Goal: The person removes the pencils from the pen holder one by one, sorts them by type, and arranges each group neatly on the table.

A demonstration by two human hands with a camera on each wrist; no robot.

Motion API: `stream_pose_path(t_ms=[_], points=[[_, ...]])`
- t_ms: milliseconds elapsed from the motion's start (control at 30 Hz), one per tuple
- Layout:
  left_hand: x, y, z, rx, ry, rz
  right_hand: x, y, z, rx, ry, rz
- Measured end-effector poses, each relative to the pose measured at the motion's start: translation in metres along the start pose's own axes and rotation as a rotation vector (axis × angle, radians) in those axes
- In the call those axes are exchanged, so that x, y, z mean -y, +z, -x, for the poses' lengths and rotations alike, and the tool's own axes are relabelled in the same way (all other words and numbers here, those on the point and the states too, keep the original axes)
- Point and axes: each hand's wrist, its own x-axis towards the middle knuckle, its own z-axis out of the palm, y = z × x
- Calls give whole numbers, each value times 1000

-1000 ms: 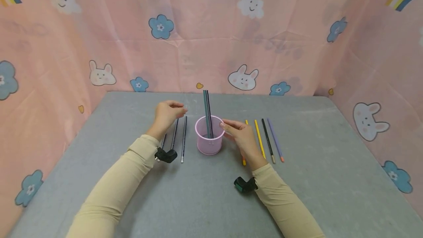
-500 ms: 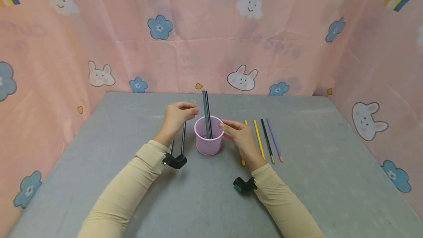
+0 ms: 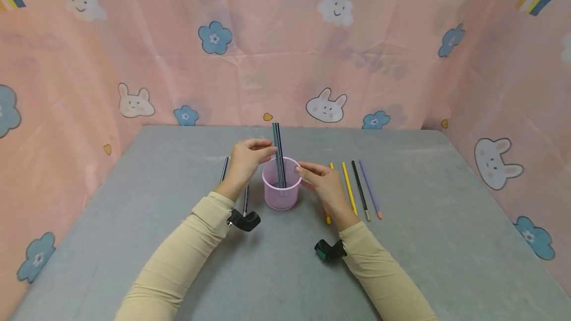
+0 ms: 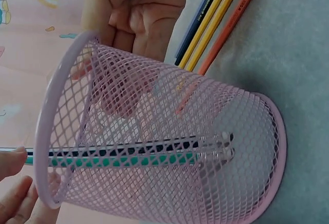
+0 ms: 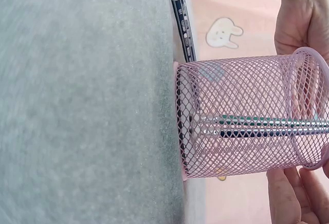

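A pink mesh pencil cup [image 3: 281, 199] stands upright on the grey table. Two striped pencils, a green pencil [image 4: 164, 160] and a dark pencil [image 4: 164, 147], lean inside it with their pale ends down. My right hand [image 3: 329, 187] pinches the cup's right rim between thumb and fingers. At the cup's left, my left hand [image 3: 245, 162] has its fingertips beside the upper part of those pencils; thumb and fingers look parted in the left wrist view. Under the left hand lie dark striped pencils [image 3: 224, 168], partly covered by the hand and wrist.
Right of the cup lie a yellow pencil [image 3: 350, 187], a black pencil [image 3: 361, 189], a purple pencil [image 3: 371, 189] and an orange-red pencil [image 4: 229, 26], partly behind the right hand. A pink printed cloth [image 3: 267, 63] hangs behind the table [image 3: 285, 271].
My left hand has moved right, from above the dark pencils on the table to the pencils in the cup. My right hand and the cup have stayed in place.
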Motion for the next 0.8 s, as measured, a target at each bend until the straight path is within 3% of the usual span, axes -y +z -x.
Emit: stream_pose_path(t_ms=[467,800], points=[[0,6,-1,3,39,-86,1,2,1,-1,-14,-40],[2,9,-2,-5,62,-72,0,2,0,-2,-11,-10]])
